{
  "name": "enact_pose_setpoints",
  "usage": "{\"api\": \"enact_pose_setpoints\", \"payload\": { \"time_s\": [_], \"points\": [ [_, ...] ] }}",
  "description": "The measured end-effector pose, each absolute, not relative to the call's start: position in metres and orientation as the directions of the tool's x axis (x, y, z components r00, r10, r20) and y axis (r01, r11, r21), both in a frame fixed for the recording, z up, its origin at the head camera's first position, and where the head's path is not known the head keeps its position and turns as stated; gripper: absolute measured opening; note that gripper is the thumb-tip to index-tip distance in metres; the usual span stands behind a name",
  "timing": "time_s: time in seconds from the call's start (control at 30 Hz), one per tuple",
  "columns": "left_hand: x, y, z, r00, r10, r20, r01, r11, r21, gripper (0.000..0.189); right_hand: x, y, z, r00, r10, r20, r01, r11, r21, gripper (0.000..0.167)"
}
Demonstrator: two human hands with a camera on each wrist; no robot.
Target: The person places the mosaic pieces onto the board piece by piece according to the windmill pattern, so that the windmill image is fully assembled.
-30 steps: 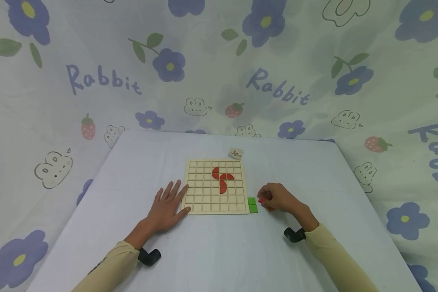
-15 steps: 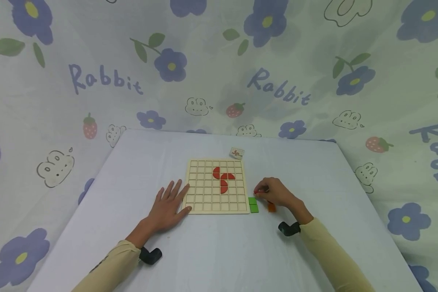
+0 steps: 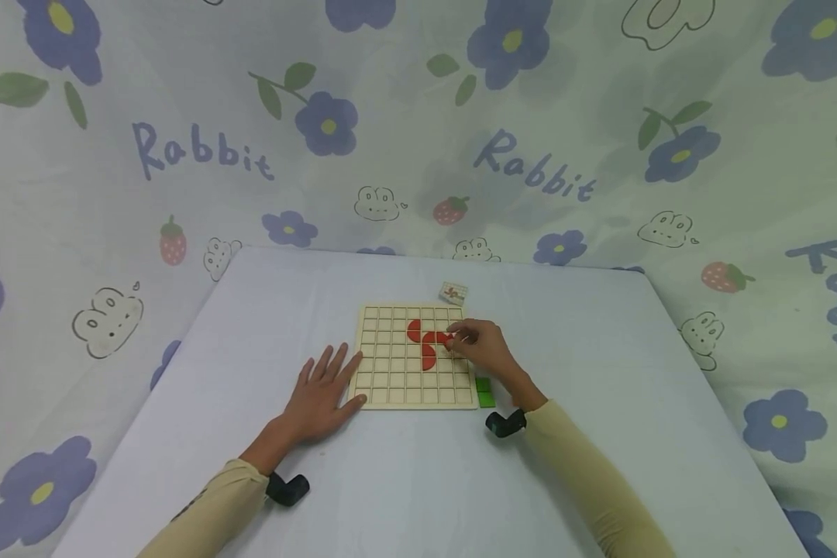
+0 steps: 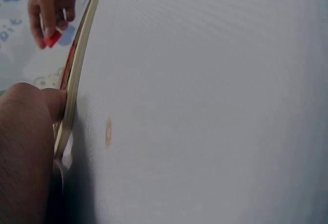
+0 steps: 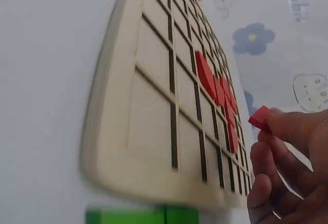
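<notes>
A square wooden grid board (image 3: 390, 380) lies on the white table, with several red quarter-circle tiles (image 3: 428, 358) set in its cells. Over the board's right half, my right hand (image 3: 486, 346) pinches a small red tile (image 5: 260, 117) between thumb and fingertips. In the right wrist view that tile is raised above the grid, its full outline partly covered by the thumb. My left hand (image 3: 317, 399) lies with fingers spread at the board's left edge, thumb and index fingertip touching the rim. The left wrist view shows the left thumb (image 4: 54, 103) against the board's side.
Two green square tiles (image 3: 484, 393) lie beside the board's lower right corner. A small pattern card (image 3: 453, 293) sits behind the board. Each wrist wears a black camera (image 3: 505, 423). Behind the table hangs a flowered curtain (image 3: 307, 194).
My right hand has carried the red tile from beside the green tiles leftward and up over the board. An orange piece seen earlier is now covered by the right wrist. My left hand stays put.
</notes>
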State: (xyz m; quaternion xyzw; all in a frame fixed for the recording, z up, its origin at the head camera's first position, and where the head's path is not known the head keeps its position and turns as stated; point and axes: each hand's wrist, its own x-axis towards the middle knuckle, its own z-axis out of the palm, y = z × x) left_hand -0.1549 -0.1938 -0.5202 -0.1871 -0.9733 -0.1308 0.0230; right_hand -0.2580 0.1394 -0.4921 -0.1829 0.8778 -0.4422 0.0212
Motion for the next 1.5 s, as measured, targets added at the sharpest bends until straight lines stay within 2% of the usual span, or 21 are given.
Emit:
{"api": "enact_pose_setpoints", "payload": {
  "time_s": [0.23, 0.47, 0.67, 0.87, 1.07, 1.3, 1.5],
  "points": [
    [-0.153, -0.192, -0.519, -0.929, 0.355, 0.102, 0.369, 0.894, 0.255, 0.076, -0.264, 0.112, -0.494, -0.94, -0.303, 0.159, -0.296, 0.488, -0.821, 0.014],
    [-0.154, -0.192, -0.52, -0.929, 0.355, 0.104, 0.37, 0.895, 0.249, 0.076, -0.268, 0.093, -0.492, -0.928, -0.352, 0.119, -0.3, 0.521, -0.799, 0.011],
    [-0.153, -0.194, -0.52, -0.928, 0.358, 0.1, 0.372, 0.895, 0.247, 0.077, -0.265, 0.078, -0.497, -0.921, -0.378, 0.1, -0.334, 0.63, -0.701, 0.011],
    [-0.153, -0.195, -0.521, -0.927, 0.358, 0.112, 0.375, 0.896, 0.237, 0.076, -0.262, 0.067, -0.499, -0.908, -0.397, 0.13, -0.395, 0.714, -0.579, 0.018],
    [-0.153, -0.194, -0.52, -0.927, 0.361, 0.106, 0.376, 0.894, 0.245, 0.077, -0.259, 0.069, -0.492, -0.905, -0.405, 0.13, -0.405, 0.727, -0.554, 0.024],
    [-0.154, -0.194, -0.52, -0.928, 0.358, 0.102, 0.373, 0.893, 0.253, 0.077, -0.25, 0.085, -0.483, -0.924, -0.378, 0.059, -0.348, 0.765, -0.542, 0.011],
    [-0.154, -0.195, -0.52, -0.929, 0.357, 0.101, 0.37, 0.893, 0.256, 0.077, -0.242, 0.109, -0.482, -0.93, -0.363, 0.056, -0.326, 0.747, -0.579, 0.009]
  ]
}}
